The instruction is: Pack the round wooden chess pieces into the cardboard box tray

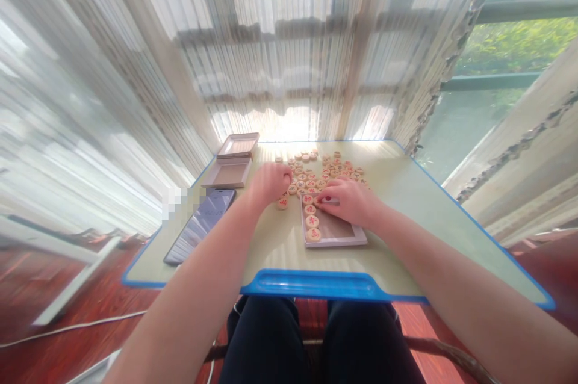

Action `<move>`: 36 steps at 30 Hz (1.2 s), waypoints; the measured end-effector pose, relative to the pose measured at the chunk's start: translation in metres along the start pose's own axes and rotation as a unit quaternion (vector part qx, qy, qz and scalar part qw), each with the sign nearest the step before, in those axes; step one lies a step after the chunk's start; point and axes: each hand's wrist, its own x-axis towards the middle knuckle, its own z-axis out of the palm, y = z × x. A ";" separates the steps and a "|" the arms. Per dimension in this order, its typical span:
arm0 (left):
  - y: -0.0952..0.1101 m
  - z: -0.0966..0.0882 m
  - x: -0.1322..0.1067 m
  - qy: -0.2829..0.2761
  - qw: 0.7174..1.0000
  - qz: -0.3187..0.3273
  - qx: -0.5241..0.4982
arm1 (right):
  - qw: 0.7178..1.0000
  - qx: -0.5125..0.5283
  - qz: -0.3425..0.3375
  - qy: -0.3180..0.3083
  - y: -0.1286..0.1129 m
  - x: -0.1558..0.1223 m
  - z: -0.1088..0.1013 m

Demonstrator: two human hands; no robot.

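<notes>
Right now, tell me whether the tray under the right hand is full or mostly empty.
Mostly empty. The tray holds one column of round wooden pieces along its left edge; the rest shows bare bottom, partly covered by the right hand.

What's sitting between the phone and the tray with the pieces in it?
In the head view, the left hand, one loose wooden piece just below it, and bare table lie between the phone and the tray.

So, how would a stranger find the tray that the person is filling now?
On the green table, look straight before the person, under the right hand. That tray holds a column of round wooden pieces; the two trays at the far left hold none.
</notes>
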 end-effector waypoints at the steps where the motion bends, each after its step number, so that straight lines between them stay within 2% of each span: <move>1: 0.000 -0.001 0.000 0.002 1.000 -0.011 0.002 | 1.000 0.002 -0.001 -0.002 0.000 0.000 0.000; 4: -0.001 -0.004 0.001 -0.002 0.999 -0.038 0.002 | 1.000 0.016 0.000 0.000 0.000 -0.001 -0.001; 8: -0.002 -0.013 0.000 -0.037 0.998 -0.046 0.006 | 0.999 0.039 -0.002 0.014 0.002 -0.001 -0.006; 12: -0.002 -0.021 -0.004 -0.056 0.996 -0.064 0.024 | 0.999 0.005 0.006 0.042 0.010 -0.001 -0.009; 16: 0.000 -0.019 -0.009 -0.113 0.989 -0.086 0.049 | 0.996 -0.020 0.021 0.081 0.017 -0.001 -0.006; 19: 0.000 -0.014 -0.010 -0.130 0.985 -0.101 0.053 | 0.996 -0.012 0.032 0.088 0.019 0.000 -0.003; 23: -0.001 -0.006 -0.007 -0.112 0.988 -0.097 0.046 | 0.992 0.015 0.090 0.092 0.028 0.003 0.000; 27: 0.000 0.004 -0.003 -0.068 0.995 -0.043 0.053 | 0.980 0.045 0.161 0.113 0.038 0.007 0.005; 31: 0.000 0.016 0.000 -0.020 0.999 0.026 0.037 | 0.975 0.082 0.192 0.076 0.042 0.009 0.006; 36: -0.004 0.022 0.005 0.017 0.999 0.043 -0.006 | 0.965 0.069 0.228 0.107 0.045 0.008 0.005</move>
